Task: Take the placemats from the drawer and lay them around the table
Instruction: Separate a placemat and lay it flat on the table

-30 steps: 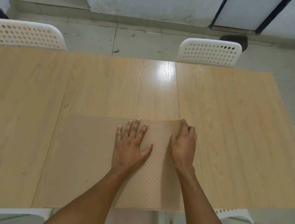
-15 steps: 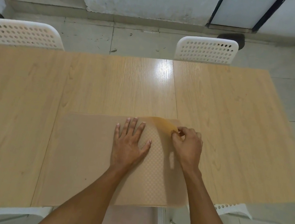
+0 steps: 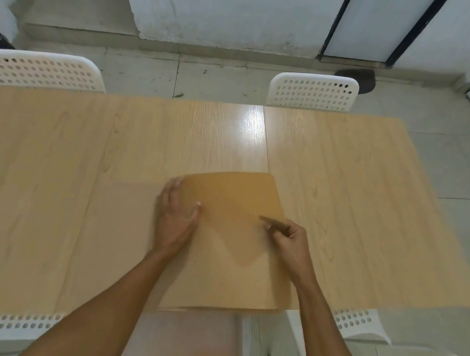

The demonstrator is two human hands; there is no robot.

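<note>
We see the stack of placemats (image 3: 122, 232) lying at the near edge of the wooden table (image 3: 357, 197), near its middle. The left hand (image 3: 175, 218) lies flat on the stack, fingers extended and close together, partly covered by the top placemat (image 3: 233, 207). The right hand (image 3: 291, 240) pinches this placemat between thumb and curled fingers, raising its right side. White perforated chairs (image 3: 314, 91) stand at the far side.
</note>
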